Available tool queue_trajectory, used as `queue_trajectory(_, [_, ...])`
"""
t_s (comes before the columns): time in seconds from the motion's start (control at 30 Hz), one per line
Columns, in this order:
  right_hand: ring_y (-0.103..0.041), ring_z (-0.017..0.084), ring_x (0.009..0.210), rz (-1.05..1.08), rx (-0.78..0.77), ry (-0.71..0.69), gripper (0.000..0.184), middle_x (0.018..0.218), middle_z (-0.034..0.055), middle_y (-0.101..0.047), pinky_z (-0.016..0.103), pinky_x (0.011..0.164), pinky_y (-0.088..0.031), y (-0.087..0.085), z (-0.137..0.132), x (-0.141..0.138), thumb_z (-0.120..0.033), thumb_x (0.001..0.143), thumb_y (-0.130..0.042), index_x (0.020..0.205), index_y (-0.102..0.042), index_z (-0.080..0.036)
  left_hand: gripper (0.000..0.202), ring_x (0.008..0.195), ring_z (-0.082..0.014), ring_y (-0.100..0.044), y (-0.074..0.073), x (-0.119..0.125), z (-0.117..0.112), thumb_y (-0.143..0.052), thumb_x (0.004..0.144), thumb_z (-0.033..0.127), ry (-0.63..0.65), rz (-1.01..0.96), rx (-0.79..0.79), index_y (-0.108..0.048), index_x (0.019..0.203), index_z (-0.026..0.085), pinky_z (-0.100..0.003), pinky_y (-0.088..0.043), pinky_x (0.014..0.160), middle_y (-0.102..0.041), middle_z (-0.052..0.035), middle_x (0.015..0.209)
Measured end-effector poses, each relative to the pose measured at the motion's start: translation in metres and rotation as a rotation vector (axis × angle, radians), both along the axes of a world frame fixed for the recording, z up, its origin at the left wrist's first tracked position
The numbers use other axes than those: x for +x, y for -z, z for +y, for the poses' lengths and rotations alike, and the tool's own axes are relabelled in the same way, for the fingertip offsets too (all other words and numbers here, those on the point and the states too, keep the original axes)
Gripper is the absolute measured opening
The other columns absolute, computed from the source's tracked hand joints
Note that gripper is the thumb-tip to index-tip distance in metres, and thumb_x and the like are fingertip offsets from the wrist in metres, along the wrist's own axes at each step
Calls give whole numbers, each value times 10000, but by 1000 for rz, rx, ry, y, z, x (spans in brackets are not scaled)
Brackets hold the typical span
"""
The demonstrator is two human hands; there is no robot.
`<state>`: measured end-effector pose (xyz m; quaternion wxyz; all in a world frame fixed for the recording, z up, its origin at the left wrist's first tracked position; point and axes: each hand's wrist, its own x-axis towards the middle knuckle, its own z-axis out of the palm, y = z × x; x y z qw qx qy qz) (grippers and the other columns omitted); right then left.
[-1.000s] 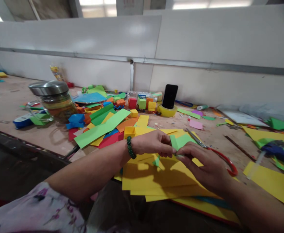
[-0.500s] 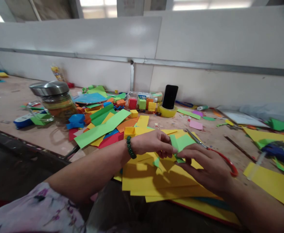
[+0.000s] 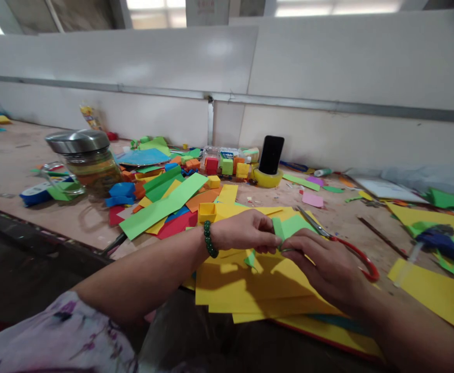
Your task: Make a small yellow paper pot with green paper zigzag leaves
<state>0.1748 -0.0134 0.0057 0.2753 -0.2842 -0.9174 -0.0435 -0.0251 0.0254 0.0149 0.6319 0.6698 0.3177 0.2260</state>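
Observation:
Between my hands is a piece of folded light green paper [image 3: 293, 225], its near edge pinched by both. My left hand [image 3: 252, 231], with a dark green bead bracelet [image 3: 210, 239] at the wrist, is closed on the paper's left side. Thumb and fingers of my right hand [image 3: 325, 261] pinch its near right part, partly hiding it. Below lie stacked yellow paper sheets [image 3: 246, 290], with a small green paper scrap [image 3: 250, 259] on top. Scissors with red handles [image 3: 361, 254] lie just beyond my right hand.
A glass jar with a metal lid [image 3: 79, 155] stands at left. Paper strips [image 3: 164, 204] and small folded paper boxes [image 3: 207, 211] crowd the middle. A phone [image 3: 271, 154] leans on a yellow tape roll [image 3: 267, 178]. A blue glue gun [image 3: 446, 246] lies at right.
My right fingers have closed more tightly on the green paper's near edge and hide more of it. My left hand stays almost in place, still pinching the paper.

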Motion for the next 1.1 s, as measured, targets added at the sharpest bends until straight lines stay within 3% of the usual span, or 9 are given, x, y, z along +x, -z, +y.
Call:
queue_trajectory(0.23, [-594,121,665,40,-175,72,106,751,0,-602,238,589,-450,-1,-2,-2,-218,923,-494,857,-576,-210,146,552,-60,-484,2,1,-2,-563,782,133,12,113,216,-565,637,111,-169,-381,526,-567,15,598])
queue_trajectory(0.5, [-582,133,663,56,-269,161,149,746,-1,-599,259,600,-446,0,-3,-3,-268,928,-470,844,-580,-214,149,572,-71,-491,0,1,-4,-556,782,140,-4,111,291,-556,635,119,-180,-382,548,-564,18,604])
queue_trajectory(0.83, [-540,127,562,150,-400,212,227,628,-11,-582,247,517,-432,-5,-5,-8,-303,914,-467,726,-559,-215,156,522,-59,-457,0,2,-3,-572,760,104,-6,79,270,-562,605,119,-178,-357,514,-555,36,557])
queue_trajectory(1.1, [-537,116,531,179,-413,231,180,621,-15,-589,229,485,-425,-9,-4,-7,-280,899,-496,773,-609,-220,166,515,-59,-525,-1,3,-1,-591,772,145,-84,-2,8,-573,611,108,-185,-441,549,-585,16,565])
